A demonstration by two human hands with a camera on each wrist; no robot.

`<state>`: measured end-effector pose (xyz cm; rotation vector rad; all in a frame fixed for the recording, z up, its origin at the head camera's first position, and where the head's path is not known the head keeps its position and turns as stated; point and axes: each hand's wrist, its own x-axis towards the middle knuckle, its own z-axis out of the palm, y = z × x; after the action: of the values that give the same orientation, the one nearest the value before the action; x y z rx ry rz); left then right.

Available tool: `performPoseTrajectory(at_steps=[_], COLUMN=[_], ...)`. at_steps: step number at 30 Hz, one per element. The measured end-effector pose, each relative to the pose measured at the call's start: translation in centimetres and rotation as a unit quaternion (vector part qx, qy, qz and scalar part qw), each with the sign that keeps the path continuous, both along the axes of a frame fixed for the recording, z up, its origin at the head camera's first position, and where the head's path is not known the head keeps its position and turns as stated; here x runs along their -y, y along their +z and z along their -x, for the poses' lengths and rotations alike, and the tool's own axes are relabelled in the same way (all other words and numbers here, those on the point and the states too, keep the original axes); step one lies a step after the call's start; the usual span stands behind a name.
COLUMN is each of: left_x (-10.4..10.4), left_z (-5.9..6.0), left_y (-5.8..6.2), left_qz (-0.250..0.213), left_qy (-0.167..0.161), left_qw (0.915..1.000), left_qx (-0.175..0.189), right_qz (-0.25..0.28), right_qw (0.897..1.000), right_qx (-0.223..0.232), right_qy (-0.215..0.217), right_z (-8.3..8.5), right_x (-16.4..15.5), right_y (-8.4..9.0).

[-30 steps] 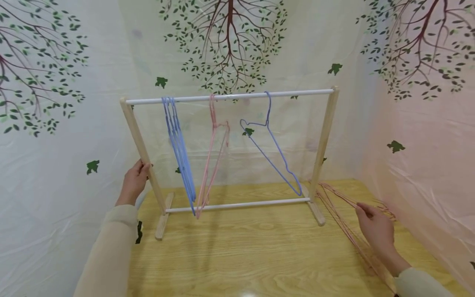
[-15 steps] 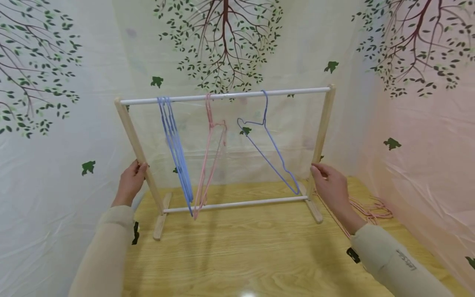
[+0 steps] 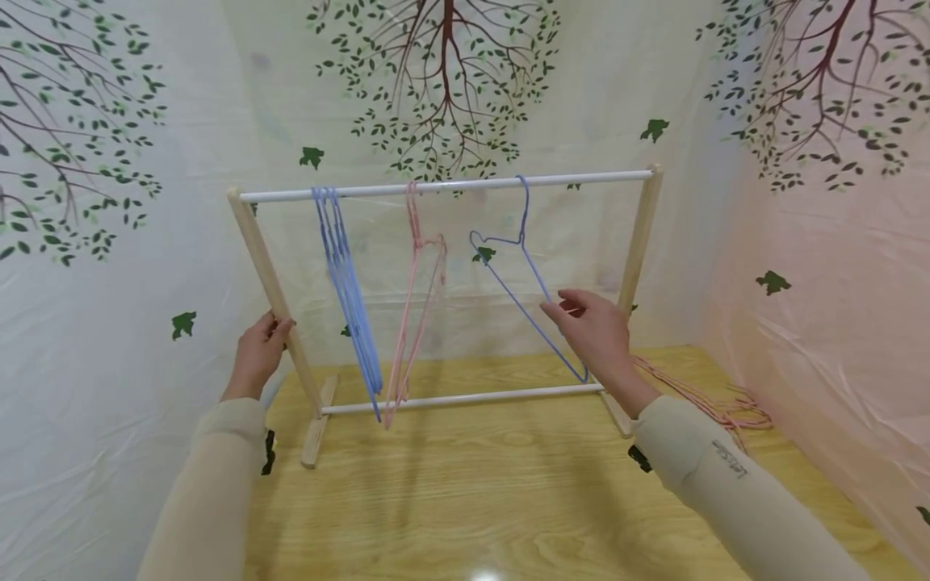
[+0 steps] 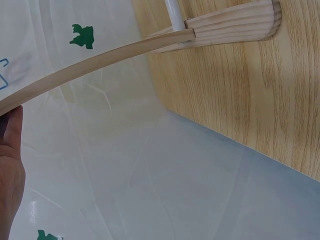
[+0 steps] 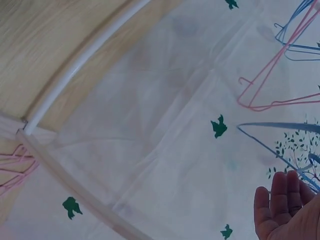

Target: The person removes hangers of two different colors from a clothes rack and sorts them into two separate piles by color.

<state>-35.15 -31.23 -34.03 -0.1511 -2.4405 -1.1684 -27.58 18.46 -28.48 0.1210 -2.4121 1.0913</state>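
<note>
One lone blue wire hanger (image 3: 534, 290) hangs tilted from the white top rail (image 3: 443, 187) of the small wooden garment rack (image 3: 639, 242), and my right hand (image 3: 592, 327) is right at it. Its hook sits on the rail up and to the left of my fingers, and its long lower wire slopes down to the right, ending near the foot of the right post. So the hanger lies directly ahead of my right hand, with its long axis running diagonally across my reach. My right hand is far nearer to it than my left.

My right hand is loosely open, fingers fairly straight and pointing left, the fingertips (image 3: 559, 305) just at the sloping wire. I cannot tell whether they touch it yet; they hold nothing. In the right wrist view the fingers also lie straight and together, with blue wire just past them.

My left hand (image 3: 257, 355) is curled round the pale wooden left post (image 3: 272, 290) of the rack, gripping it about halfway up.

Well to the left on the rail hang a bunch of blue wire hangers (image 3: 349, 298) and a pink wire hanger (image 3: 414, 315). More pink wire hangers (image 3: 719, 403) lie on the light wooden table (image 3: 465, 500) behind my right forearm.
</note>
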Motion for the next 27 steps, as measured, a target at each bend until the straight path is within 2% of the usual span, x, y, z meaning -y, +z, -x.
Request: performPoseTrajectory(at_steps=[7, 12, 18, 27], left_x=[-0.1, -0.1, 0.1, 0.1], left_z=[0.4, 0.2, 0.1, -0.1], left_y=[-0.2, -0.2, -0.1, -0.1], left_qz=[-0.01, -0.011, -0.008, -0.006], left_qy=[-0.001, 0.0, 0.0, -0.009], left_qw=[0.9999, 0.9999, 0.9999, 0.9999], left_qx=[-0.005, -0.009, -0.013, -0.004], right_qz=[-0.007, -0.019, -0.046, -0.04], right_qw=[1.0, 0.998, 0.991, 0.975], right_qx=[-0.013, -0.046, -0.111, -0.216], right_qy=[-0.017, -0.035, -0.052, -0.044], right_z=[0.4, 0.6, 0.9, 1.4], right_x=[0.8, 0.7, 0.3, -0.8], right_y=[-0.4, -0.9, -1.3, -2.2])
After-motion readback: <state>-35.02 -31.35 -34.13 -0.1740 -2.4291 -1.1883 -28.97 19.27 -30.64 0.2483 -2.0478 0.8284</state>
